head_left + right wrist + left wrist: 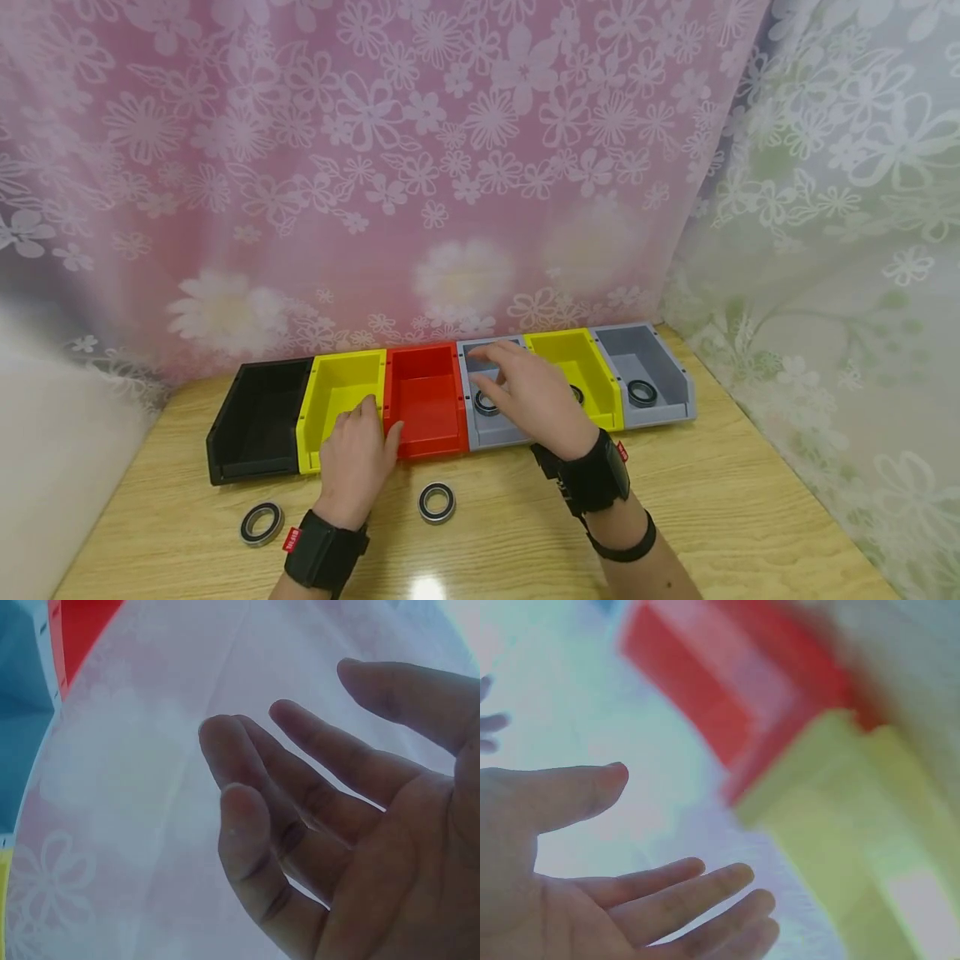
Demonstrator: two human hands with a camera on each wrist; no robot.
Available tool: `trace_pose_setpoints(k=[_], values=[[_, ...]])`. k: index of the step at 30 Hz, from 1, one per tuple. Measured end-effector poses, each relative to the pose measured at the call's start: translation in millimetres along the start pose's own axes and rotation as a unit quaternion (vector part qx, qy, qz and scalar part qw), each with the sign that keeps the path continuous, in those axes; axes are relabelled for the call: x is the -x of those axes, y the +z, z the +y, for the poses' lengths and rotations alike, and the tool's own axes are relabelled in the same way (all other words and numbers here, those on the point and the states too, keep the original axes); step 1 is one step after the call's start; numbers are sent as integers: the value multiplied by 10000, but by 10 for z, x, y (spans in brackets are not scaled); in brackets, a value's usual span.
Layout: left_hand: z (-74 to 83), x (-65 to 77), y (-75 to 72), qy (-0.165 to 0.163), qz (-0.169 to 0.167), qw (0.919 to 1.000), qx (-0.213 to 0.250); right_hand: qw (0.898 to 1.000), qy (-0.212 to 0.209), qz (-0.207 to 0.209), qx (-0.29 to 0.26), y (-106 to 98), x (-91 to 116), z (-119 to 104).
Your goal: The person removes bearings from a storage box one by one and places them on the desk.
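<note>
Over the front of the left yellow bin [347, 367] hovers my left hand [352, 460], its thumb spread toward the red bin [426, 406]; the left wrist view shows its fingers [679, 904] extended and holding nothing. My right hand [542, 398] is above the middle grey bin [501, 435], fingers loosely bent and palm bare in the right wrist view. Beneath it a ball bearing [485, 404] lies in that grey bin, partly covered by the hand. On the table, one bearing [246, 527] sits left of my left wrist, and another bearing [450, 502] lies in front of the red bin.
A black bin [262, 417] begins the row at the left. To the right stand another yellow bin [577, 354] with a partly hidden bearing [577, 395], and a grey bin [630, 350] holding a bearing [632, 393]. A floral curtain [450, 208] hangs right behind the wooden table [750, 517].
</note>
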State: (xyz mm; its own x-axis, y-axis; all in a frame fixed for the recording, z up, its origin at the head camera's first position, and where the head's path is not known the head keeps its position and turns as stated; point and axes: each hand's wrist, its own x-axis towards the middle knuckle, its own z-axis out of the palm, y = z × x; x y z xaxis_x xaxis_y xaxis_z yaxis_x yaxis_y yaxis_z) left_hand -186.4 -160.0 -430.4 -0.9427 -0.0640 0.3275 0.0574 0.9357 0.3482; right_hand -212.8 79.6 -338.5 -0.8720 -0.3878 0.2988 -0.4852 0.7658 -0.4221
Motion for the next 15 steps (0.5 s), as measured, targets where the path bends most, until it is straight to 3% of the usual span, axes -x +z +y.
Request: trace_pose_setpoints(k=[3, 7, 15], values=[[129, -11, -120, 165, 227, 9995, 144, 9999, 112, 49, -28, -56, -8, 64], [314, -45, -201, 305, 149, 9989, 316, 9998, 77, 186, -16, -98, -8, 123], [538, -269, 5, 511, -233, 9981, 264, 9992, 44, 387, -111, -164, 18, 175]])
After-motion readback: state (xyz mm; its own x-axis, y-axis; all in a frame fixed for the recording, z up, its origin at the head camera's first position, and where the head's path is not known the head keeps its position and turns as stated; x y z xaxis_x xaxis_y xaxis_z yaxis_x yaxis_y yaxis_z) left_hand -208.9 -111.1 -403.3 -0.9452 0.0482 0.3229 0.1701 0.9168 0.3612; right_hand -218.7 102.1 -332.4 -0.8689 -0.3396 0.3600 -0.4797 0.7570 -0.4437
